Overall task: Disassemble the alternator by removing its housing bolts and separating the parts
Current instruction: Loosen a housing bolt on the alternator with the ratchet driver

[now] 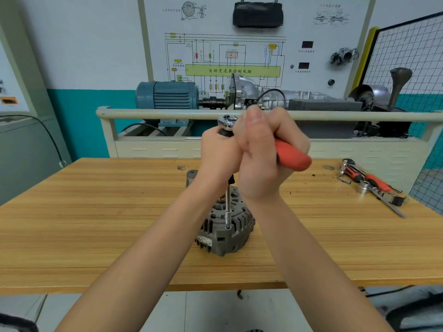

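Above alternator [225, 226], both hands gripping ratchet [291, 156]

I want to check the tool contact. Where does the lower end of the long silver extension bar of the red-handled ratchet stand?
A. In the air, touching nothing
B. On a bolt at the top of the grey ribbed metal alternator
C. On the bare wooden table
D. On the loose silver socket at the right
B: the silver extension bar runs straight down from the red-handled ratchet and ends on a bolt on the grey alternator.
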Demonstrator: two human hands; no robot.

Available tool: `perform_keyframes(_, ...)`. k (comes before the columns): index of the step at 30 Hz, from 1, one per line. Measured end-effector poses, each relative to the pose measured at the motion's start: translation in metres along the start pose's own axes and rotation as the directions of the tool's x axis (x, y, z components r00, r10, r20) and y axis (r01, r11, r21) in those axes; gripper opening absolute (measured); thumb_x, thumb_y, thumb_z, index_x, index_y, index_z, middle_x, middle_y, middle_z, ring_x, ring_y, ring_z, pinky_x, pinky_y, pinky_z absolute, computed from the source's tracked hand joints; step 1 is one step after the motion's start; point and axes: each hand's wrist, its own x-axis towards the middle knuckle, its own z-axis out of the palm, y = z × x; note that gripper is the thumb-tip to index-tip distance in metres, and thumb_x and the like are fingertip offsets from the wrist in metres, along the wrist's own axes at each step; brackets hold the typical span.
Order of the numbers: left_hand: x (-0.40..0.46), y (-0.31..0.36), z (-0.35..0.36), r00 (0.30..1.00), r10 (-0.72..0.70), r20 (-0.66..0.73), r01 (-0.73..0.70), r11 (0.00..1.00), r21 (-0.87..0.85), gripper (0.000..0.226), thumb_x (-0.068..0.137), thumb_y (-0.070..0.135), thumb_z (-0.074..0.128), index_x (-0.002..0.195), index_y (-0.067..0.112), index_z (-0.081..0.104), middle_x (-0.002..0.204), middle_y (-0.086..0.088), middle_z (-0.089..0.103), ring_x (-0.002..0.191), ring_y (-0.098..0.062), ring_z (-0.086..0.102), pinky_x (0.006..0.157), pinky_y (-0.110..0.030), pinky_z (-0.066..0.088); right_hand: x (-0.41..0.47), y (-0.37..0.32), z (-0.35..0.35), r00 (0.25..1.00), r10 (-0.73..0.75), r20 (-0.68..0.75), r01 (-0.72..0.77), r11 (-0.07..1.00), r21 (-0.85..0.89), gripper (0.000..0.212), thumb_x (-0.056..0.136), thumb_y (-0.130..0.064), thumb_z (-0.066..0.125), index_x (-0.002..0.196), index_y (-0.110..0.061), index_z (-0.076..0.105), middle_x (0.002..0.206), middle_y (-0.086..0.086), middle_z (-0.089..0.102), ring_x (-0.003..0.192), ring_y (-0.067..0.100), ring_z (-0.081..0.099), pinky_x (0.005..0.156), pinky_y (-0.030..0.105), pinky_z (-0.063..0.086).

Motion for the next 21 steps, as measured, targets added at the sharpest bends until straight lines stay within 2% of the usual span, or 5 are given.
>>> perform_keyframes(5, 0.009, -0.001, -0.022, 0.976, -0.079, 0.203, 0.106, 0.986, -0.126, 0.037, 0.082, -0.006, 0.055, 0.055, 0.015, 0.040, 0.044, 0.003, 0.033, 0.038, -0.011, 0.028, 0.039, -0.020, 0.025, 0.024, 0.005, -0.015, 0.960, 0.281, 0.000, -0.258, 0.880, 0.399, 0.045, 0.085, -0.003, 0.044, 0.044, -0.021, 0.040, 0.037, -0.008, 0.029, 0.035, 0.006, 0.021, 0.045, 0.022, 0.021)
perform_keyframes(8, 0.012, -0.002, -0.030, 0.908, -0.092, 0.408, 0.192, 0.958, -0.212, 0.034, 0.073, 0.005, 0.059, 0.047, 0.019, 0.043, 0.043, 0.003, 0.035, 0.036, -0.011, 0.030, 0.041, -0.019, 0.028, 0.037, 0.010, -0.030, 0.830, 0.555, 0.056, -0.453, 0.610, 0.650, 0.050, 0.088, -0.012, 0.042, 0.039, -0.018, 0.038, 0.032, -0.006, 0.027, 0.037, 0.010, 0.010, 0.039, 0.021, 0.022)
perform_keyframes(12, 0.011, 0.000, -0.029, 0.824, -0.102, 0.557, 0.253, 0.947, -0.200, 0.037, 0.074, 0.006, 0.060, 0.047, 0.018, 0.038, 0.038, 0.006, 0.029, 0.031, -0.006, 0.024, 0.037, -0.015, 0.022, 0.045, 0.019, -0.042, 0.683, 0.725, 0.090, -0.435, 0.305, 0.847, 0.049, 0.085, -0.017, 0.040, 0.037, -0.014, 0.035, 0.031, -0.004, 0.018, 0.039, 0.011, 0.005, 0.039, 0.021, 0.016)
perform_keyframes(15, 0.009, 0.000, -0.022, 0.906, -0.112, 0.407, 0.187, 0.971, -0.150, 0.048, 0.083, -0.003, 0.051, 0.046, 0.020, 0.032, 0.037, 0.007, 0.024, 0.030, -0.007, 0.016, 0.038, -0.014, 0.014, 0.043, 0.016, -0.041, 0.700, 0.713, 0.041, -0.423, 0.368, 0.828, 0.047, 0.084, -0.015, 0.041, 0.037, -0.015, 0.035, 0.030, -0.003, 0.023, 0.039, 0.011, 0.006, 0.039, 0.021, 0.018)
perform_keyframes(21, 0.008, -0.005, -0.011, 0.996, -0.089, -0.020, 0.087, 0.994, -0.069, 0.042, 0.083, -0.006, 0.051, 0.055, 0.018, 0.032, 0.041, 0.006, 0.025, 0.036, -0.010, 0.017, 0.038, -0.016, 0.016, 0.021, 0.002, -0.020, 0.918, 0.396, -0.014, -0.341, 0.807, 0.483, 0.043, 0.088, -0.006, 0.042, 0.047, -0.017, 0.037, 0.037, -0.007, 0.029, 0.037, 0.009, 0.017, 0.045, 0.026, 0.020)
